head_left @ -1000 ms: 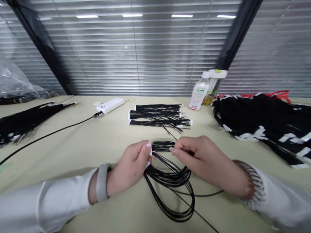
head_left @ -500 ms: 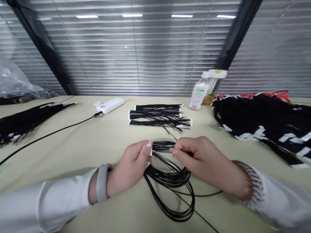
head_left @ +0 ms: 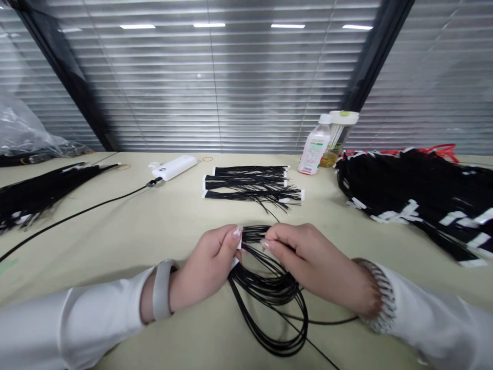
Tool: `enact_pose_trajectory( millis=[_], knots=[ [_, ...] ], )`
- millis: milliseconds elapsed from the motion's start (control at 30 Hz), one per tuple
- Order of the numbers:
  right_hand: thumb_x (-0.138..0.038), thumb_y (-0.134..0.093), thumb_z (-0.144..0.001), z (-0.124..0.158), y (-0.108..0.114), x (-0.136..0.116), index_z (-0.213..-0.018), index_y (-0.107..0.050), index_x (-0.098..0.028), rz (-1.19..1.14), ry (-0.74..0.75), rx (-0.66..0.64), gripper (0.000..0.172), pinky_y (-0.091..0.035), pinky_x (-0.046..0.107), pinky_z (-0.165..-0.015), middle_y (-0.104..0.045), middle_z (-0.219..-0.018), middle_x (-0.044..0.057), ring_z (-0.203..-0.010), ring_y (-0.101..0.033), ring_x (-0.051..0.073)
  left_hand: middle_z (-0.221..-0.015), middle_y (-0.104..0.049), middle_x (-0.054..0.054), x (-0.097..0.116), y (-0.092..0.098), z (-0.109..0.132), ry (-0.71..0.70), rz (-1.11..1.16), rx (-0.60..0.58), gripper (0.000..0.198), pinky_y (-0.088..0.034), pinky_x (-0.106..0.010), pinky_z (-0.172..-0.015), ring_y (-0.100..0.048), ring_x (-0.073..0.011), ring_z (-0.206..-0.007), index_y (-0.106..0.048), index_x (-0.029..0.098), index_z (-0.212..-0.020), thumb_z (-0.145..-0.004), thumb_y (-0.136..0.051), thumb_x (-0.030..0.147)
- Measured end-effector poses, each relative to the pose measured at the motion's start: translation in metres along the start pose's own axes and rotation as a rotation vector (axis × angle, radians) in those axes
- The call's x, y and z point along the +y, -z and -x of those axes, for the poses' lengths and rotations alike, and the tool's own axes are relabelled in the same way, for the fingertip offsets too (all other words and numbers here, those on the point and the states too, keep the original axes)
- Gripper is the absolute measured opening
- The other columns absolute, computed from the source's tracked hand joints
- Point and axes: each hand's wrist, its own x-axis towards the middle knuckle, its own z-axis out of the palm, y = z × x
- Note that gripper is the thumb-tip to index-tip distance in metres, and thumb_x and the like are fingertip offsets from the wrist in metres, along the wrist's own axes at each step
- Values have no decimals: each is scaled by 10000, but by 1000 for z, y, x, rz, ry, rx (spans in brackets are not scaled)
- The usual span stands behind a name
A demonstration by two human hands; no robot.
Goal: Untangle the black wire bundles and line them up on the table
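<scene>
Between my hands is a looped bundle of thin black cables (head_left: 265, 285), with white connectors (head_left: 239, 241) at its left end. My left hand (head_left: 215, 262) is closed on that connector end, thumb on top. Some of the white connector shows beside the thumb. My right hand (head_left: 308, 257) pinches the upper strands a short way to the right, thumb against forefinger. The rest of its fingers are curled and partly hidden. Lower loops hang toward me below both hands. Just beyond lie several short black wire bundles (head_left: 250, 182) with white end connectors, untouched.
A white power bank (head_left: 177, 168) with a black cord lies at back left, near another black wire pile (head_left: 46, 187). At back right stand a bottle (head_left: 315, 146) and a lidded cup (head_left: 341, 136). A large heap of black wires (head_left: 416, 190) covers the right side.
My right hand has slid a little left along the strands, closer to my left hand. The left hand stays put, and the lower loops have shifted slightly.
</scene>
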Motion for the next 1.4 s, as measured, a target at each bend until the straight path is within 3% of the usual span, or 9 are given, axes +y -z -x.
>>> enact_pose_trajectory(
  millis=[567, 700, 833, 900, 1000, 1067, 1167, 1267, 1400],
  knots=[
    [-196, -418, -895, 0, -2, -1, -716, -494, -188, -101, 29, -18, 194, -317, 195, -507, -450, -575, -59, -528, -402, 79, -580, -470, 19, 0, -1, -2, 34, 77, -6, 410, -362, -226, -521, -419, -107, -540, -452, 167, -616, -914, -324, 417],
    [-169, -502, -822, 1, 4, 2, -829, -508, -201, 31, -1, 40, 34, -338, 202, -516, -502, -649, -44, -556, -433, 94, -557, -453, 27, -2, -1, -4, 90, 116, 85, 428, -349, -228, -499, -400, -103, -513, -429, 173, -598, -895, -354, 471],
    [-213, -612, -729, 7, 16, 4, -875, -481, -197, 297, -17, 162, 196, -338, 228, -512, -513, -725, -13, -575, -435, 117, -522, -428, 41, -4, 1, -7, 245, 206, 202, 444, -330, -226, -445, -384, -98, -455, -453, 174, -625, -868, -375, 538],
    [-252, -589, -758, 12, 22, 3, -765, -483, -202, 325, -13, 120, 118, -331, 232, -503, -506, -679, -18, -558, -430, 116, -526, -432, 42, -7, 1, -8, 305, 249, 251, 434, -329, -224, -423, -397, -99, -441, -468, 175, -647, -853, -401, 551],
    [-219, -514, -795, 19, 30, 2, -629, -483, -202, 223, -21, -23, 170, -341, 225, -501, -512, -627, -20, -551, -445, 108, -550, -453, 38, -11, 1, -9, 316, 311, 308, 424, -341, -222, -411, -413, -100, -445, -463, 178, -650, -836, -431, 558],
    [-236, -477, -820, 24, 34, 4, -610, -475, -205, 112, -82, -104, 212, -342, 220, -477, -498, -583, -26, -527, -435, 107, -558, -463, 34, -12, 1, -9, 316, 328, 322, 426, -347, -217, -406, -418, -100, -453, -459, 179, -644, -823, -449, 566],
    [-331, -451, -854, 31, 37, 9, -674, -449, -217, 20, -194, -96, 213, -351, 220, -453, -495, -576, -32, -514, -429, 113, -552, -466, 32, -11, 1, -10, 328, 329, 340, 443, -335, -210, -384, -401, -93, -432, -471, 175, -640, -813, -451, 582],
    [-350, -503, -831, 37, 34, 14, -752, -472, -228, 151, -206, -145, 148, -331, 227, -436, -500, -541, -48, -475, -439, 116, -530, -447, 35, -7, 1, -10, 335, 315, 345, 451, -320, -201, -369, -377, -84, -410, -482, 169, -633, -824, -435, 576],
    [-237, -513, -815, 45, 17, 18, -713, -526, -226, 569, -30, -195, 103, -264, 262, -440, -551, -508, -26, -445, -502, 145, -555, -463, 24, -7, 1, -10, 328, 316, 345, 423, -340, -199, -377, -412, -95, -442, -477, 173, -642, -831, -444, 550]
  ],
)
